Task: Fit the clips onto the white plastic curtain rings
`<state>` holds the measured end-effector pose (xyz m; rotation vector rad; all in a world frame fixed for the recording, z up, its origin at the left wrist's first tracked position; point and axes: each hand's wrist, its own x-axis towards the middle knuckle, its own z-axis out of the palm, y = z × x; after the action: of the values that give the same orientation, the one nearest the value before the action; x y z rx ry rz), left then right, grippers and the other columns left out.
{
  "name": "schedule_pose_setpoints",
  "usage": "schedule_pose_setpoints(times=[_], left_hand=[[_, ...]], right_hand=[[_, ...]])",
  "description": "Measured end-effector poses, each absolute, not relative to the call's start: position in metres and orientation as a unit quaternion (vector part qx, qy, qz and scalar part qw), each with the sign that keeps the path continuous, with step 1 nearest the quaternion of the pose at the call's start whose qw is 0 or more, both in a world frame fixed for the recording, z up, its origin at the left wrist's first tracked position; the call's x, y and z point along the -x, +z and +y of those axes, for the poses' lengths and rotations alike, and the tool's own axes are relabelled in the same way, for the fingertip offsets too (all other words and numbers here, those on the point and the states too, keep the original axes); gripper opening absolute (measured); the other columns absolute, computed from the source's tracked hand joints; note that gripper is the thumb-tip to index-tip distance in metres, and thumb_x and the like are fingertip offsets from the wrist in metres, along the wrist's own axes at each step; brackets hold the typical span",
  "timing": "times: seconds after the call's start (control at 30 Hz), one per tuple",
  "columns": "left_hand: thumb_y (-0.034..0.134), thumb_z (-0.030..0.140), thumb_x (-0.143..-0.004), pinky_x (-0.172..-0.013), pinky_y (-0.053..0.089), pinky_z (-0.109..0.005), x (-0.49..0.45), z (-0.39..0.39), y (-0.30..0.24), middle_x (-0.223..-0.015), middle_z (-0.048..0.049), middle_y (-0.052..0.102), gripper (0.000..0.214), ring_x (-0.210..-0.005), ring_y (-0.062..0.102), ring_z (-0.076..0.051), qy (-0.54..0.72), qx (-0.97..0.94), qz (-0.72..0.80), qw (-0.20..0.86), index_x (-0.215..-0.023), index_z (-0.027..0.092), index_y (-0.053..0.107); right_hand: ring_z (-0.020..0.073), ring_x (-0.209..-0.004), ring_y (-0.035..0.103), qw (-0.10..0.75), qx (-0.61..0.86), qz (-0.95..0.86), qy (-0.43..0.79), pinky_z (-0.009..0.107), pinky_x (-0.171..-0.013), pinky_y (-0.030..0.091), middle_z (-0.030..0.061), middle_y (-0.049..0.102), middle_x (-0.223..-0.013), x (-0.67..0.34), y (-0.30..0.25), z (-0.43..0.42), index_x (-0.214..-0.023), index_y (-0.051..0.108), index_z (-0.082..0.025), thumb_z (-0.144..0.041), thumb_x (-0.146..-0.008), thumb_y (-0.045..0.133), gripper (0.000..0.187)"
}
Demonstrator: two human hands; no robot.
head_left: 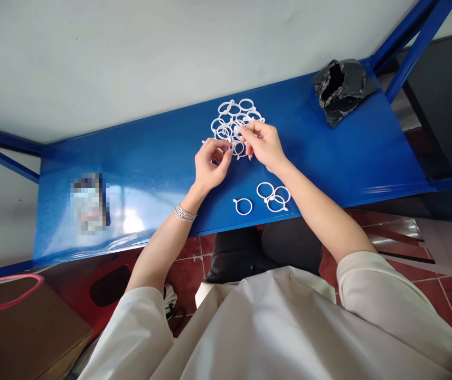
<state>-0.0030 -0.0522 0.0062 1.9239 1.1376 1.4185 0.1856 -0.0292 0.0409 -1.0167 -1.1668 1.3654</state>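
Several thin white curtain rings (246, 105), each with a small eyelet, lie overlapping in a pile on the blue table. At the pile's near left edge, my left hand (212, 164) is curled with thumb and forefinger close together. White ring parts show inside its curve and beside its knuckles, partly covered by the fingers. My right hand (264, 145) reaches over the pile's near right side, its thumb and forefinger pinched at a small white ring part. Nearer the front edge lie a single curtain ring (244, 214) and a group of three overlapping rings (265, 198).
The blue table (162, 153) runs against a pale wall. A torn black plastic bag (340, 92) sits at the back right. At the left lies a blurred-out rectangular object (90, 205). Blue metal frame bars (416, 50) rise at the right end. A cardboard box (24, 327) stands lower left.
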Motion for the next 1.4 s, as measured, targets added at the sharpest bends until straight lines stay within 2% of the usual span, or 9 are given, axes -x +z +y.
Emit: schedule_pose_setpoints(times=[0.2,0.43,0.63,0.77,0.9,1.0,1.07,1.27,1.4], left_hand=[[0.069,0.062,-0.107,-0.054,0.045,-0.024,-0.003,-0.057,0.009,-0.086,-0.0013,0.073,0.04,-0.058,0.056,-0.008,0.525,-0.685,0.43,0.266,-0.104,0.023,0.075],[0.062,0.072,-0.107,-0.053,0.043,-0.026,-0.001,-0.054,0.009,-0.081,-0.0011,0.069,0.05,-0.057,0.055,-0.009,0.521,-0.659,0.462,0.283,-0.098,0.023,0.068],[0.054,0.067,-0.113,-0.058,0.046,-0.029,0.002,-0.054,0.011,-0.08,-0.0025,0.069,0.049,-0.061,0.058,-0.011,0.503,-0.686,0.466,0.244,-0.095,0.023,0.068],[0.052,0.063,-0.115,-0.06,0.046,-0.03,0.004,-0.054,0.014,-0.08,-0.003,0.069,0.048,-0.062,0.057,-0.012,0.506,-0.697,0.455,0.228,-0.095,0.023,0.069],[0.05,0.064,-0.115,-0.061,0.047,-0.03,0.005,-0.055,0.018,-0.082,-0.0042,0.07,0.05,-0.064,0.058,-0.013,0.494,-0.72,0.433,0.222,-0.098,0.022,0.071],[0.049,0.064,-0.114,-0.063,0.048,-0.032,0.005,-0.055,0.02,-0.082,-0.005,0.071,0.051,-0.067,0.059,-0.015,0.486,-0.734,0.425,0.212,-0.096,0.022,0.072],[0.05,0.064,-0.114,-0.064,0.047,-0.032,0.004,-0.055,0.02,-0.081,-0.0049,0.071,0.052,-0.068,0.059,-0.015,0.485,-0.736,0.421,0.214,-0.093,0.022,0.071],[0.05,0.072,-0.111,-0.063,0.045,-0.032,0.004,-0.056,0.018,-0.079,-0.0035,0.068,0.057,-0.066,0.055,-0.015,0.478,-0.731,0.421,0.243,-0.088,0.023,0.068],[0.049,0.073,-0.111,-0.064,0.046,-0.032,0.004,-0.057,0.02,-0.078,-0.0031,0.066,0.056,-0.066,0.056,-0.015,0.481,-0.731,0.413,0.253,-0.089,0.024,0.068]], right_hand=[[0.0133,-0.057,0.05,0.479,0.413,-0.534,0.562,0.029,-0.048,0.041,-0.0006,0.061,-0.074,-0.184,0.042,-0.033,-0.078,0.058,-0.025,-0.075,-0.094,0.08,0.057],[0.0174,-0.069,0.053,0.448,0.412,-0.624,0.49,0.032,-0.06,0.039,0.001,0.06,-0.075,-0.186,0.045,-0.04,-0.082,0.066,-0.023,-0.072,-0.088,0.087,0.054],[0.0195,-0.078,0.058,0.457,0.419,-0.664,0.418,0.036,-0.071,0.049,0.0063,0.07,-0.098,-0.189,0.046,-0.039,-0.086,0.074,-0.024,-0.073,-0.088,0.087,0.051],[0.0222,-0.088,0.063,0.461,0.422,-0.665,0.408,0.036,-0.076,0.053,0.0085,0.073,-0.111,-0.192,0.047,-0.037,-0.1,0.076,-0.024,-0.072,-0.083,0.091,0.053],[0.021,-0.083,0.06,0.407,0.389,-0.711,0.421,0.034,-0.074,0.048,0.0046,0.072,-0.092,-0.194,0.047,-0.038,-0.106,0.076,-0.022,-0.068,-0.089,0.086,0.051],[0.0181,-0.071,0.053,0.372,0.386,-0.743,0.4,0.034,-0.073,0.043,-0.0008,0.063,-0.074,-0.193,0.047,-0.04,-0.095,0.072,-0.022,-0.061,-0.094,0.081,0.04],[0.0175,-0.067,0.049,0.358,0.396,-0.756,0.379,0.034,-0.071,0.039,-0.002,0.058,-0.069,-0.193,0.047,-0.042,-0.087,0.065,-0.023,-0.055,-0.095,0.078,0.036],[0.0181,-0.063,0.045,0.335,0.4,-0.771,0.365,0.036,-0.068,0.033,-0.0008,0.053,-0.066,-0.188,0.049,-0.047,-0.078,0.043,-0.027,-0.055,-0.1,0.068,0.044],[0.0182,-0.062,0.043,0.355,0.377,-0.778,0.355,0.037,-0.069,0.033,-0.0007,0.049,-0.065,-0.187,0.05,-0.049,-0.075,0.038,-0.027,-0.056,-0.101,0.063,0.046]])
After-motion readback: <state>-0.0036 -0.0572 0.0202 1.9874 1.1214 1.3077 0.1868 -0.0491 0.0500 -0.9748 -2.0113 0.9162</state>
